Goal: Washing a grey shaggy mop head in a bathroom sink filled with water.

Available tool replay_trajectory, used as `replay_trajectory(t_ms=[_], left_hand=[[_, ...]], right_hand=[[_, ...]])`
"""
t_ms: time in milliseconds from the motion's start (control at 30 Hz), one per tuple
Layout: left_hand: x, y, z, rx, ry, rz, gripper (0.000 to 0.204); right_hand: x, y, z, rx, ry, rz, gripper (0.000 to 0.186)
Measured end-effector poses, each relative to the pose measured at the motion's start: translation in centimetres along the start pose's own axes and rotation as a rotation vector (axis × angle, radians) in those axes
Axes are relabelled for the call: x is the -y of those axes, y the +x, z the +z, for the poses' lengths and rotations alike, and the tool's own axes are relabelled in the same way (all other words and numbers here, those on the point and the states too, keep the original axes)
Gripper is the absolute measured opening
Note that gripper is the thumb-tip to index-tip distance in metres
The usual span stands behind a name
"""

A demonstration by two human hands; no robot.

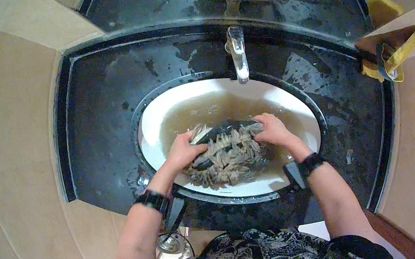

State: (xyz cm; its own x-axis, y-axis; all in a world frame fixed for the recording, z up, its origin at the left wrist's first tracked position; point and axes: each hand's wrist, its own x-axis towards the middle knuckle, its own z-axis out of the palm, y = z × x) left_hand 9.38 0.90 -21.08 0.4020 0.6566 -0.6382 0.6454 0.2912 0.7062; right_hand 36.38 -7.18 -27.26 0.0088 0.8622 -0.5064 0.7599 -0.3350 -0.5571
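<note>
Both hands clutch a soggy grey mop head, left hand on its left end, right hand on its right. Around them lies the black surface, then the white sink of murky brown water, then the chrome tap beyond them.

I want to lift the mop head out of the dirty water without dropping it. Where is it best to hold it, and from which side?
Probably grip the dark rigid bar at the far edge of the mop head, coming from above at both ends, where the left hand and right hand already are. The grey strands hang loose toward the near rim of the sink, so they would likely slip.
</note>
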Motion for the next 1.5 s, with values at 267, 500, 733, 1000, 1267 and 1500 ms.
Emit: replay_trajectory(t_ms=[267,500,733,1000,1267,1500], left_hand=[[-4.2,-4.9,-1.4,0.044,0.298,0.727,0.021],[-6.8,-6.2,-1.4,0.061,0.496,0.862,0.026],[-5.6,-7.5,-3.2,-0.315,0.721,0.914,0.033],[-1.2,-7.4,-2.3,-0.17,1.02,1.048,0.027],[0.5,-6.1,-2.9,0.143,0.894,0.553,0.028],[2.8,-1.7,-0.4,0.044,1.094,0.248,0.104]], right_hand=[[4.0,-5.8,-5.9,0.179,0.005,-0.185,0.064],[7.0,-3.9,-2.5,0.051,0.15,-0.699,0.062],[7.5,-6.7,-2.2,-0.368,-0.188,-0.377,0.035],[6.4,-7.0,0.1,-0.628,-0.454,-0.457,0.031],[3.2,-6.2,0.9,-0.108,0.021,-0.022,0.042],[5.2,-1.7,6.3,-0.298,-0.207,0.318,0.075]])
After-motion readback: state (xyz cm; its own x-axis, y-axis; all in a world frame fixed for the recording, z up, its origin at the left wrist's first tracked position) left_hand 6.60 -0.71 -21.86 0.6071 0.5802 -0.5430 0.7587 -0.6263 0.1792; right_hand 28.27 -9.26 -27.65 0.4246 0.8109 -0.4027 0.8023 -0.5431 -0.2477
